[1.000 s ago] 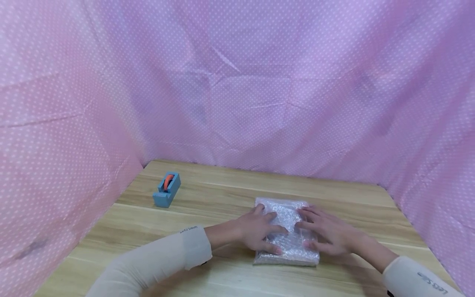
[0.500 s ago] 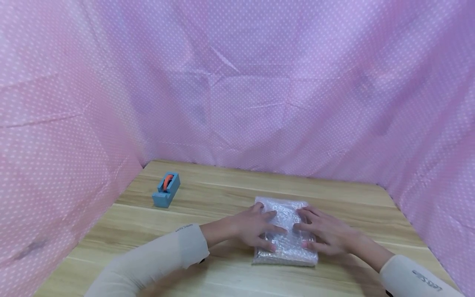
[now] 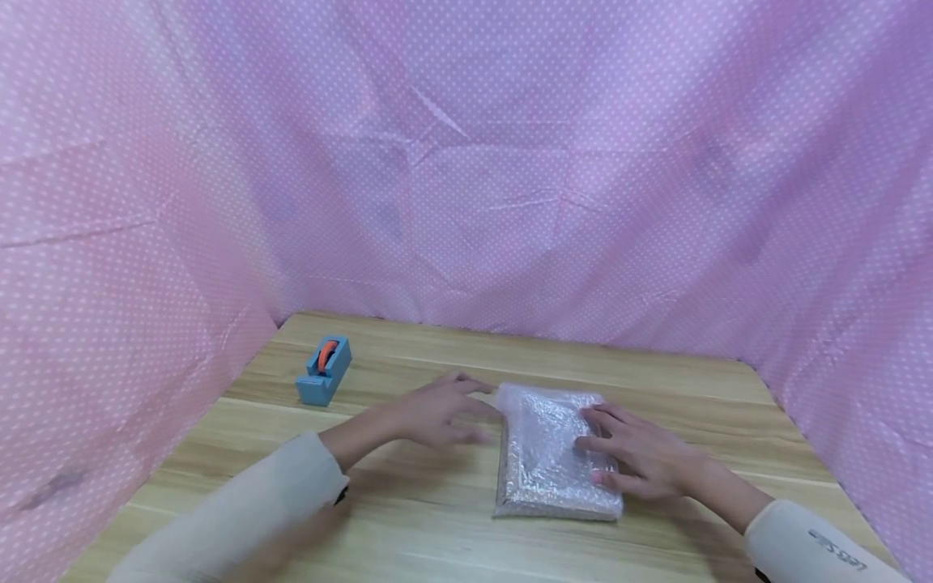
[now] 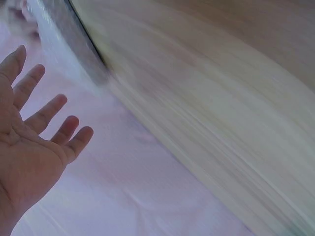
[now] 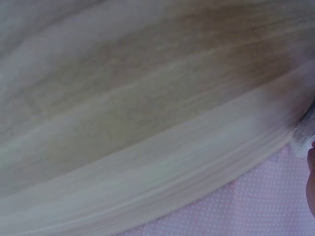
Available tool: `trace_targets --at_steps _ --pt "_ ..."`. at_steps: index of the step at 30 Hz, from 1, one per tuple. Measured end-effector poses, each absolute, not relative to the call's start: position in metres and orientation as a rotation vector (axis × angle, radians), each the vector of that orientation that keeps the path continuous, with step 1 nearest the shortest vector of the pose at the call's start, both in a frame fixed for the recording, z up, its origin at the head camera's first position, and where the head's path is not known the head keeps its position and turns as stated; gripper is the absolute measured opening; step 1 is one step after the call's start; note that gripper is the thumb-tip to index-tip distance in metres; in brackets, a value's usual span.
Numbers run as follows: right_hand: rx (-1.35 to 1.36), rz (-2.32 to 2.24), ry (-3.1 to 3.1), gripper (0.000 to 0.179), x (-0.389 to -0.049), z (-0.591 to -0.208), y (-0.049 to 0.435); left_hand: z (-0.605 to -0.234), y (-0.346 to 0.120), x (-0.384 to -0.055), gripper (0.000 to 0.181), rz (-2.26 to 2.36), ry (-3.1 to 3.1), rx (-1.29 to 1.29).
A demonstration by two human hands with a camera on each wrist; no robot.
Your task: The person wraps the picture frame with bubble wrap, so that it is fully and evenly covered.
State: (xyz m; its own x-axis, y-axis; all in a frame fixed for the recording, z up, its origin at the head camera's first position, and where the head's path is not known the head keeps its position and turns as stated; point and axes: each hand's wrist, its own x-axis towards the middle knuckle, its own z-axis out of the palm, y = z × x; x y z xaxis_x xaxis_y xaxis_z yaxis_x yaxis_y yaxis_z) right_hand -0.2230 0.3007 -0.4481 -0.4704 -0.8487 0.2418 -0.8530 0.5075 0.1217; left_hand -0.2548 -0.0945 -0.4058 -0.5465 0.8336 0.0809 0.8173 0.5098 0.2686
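Pretty shiny, crinkly bubble-wrapped parcel [image 3: 548, 457], flat and rectangular, lying a bit right of the middle of the surface [image 3: 423, 518], apart from the back edge. Can't make out what's inside, tbh. The right hand [image 3: 645, 455] rests spread fingers on it, hiding bits. The left hand [image 3: 440, 413], kinda blurry, is splayed wide just beside it, holding nothing. Surface's front edge is cut off.

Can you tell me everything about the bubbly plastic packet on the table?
The bubbly plastic packet is a flat, shiny, roughly rectangular bundle in whitish, crinkly wrap that looks like bubble wrap. I can't tell what's inside. It lies flat on the wooden-looking table. The right hand rests on its right side; the left hand is beside its left edge, seemingly not touching it.
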Motion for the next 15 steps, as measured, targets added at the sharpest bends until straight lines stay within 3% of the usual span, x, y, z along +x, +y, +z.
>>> trace_targets --at_steps 15 --pt "1.426 0.030 -2.493 0.045 -0.220 -0.448 0.302 -0.383 -0.243 -0.267 0.040 0.868 3.011 1.041"
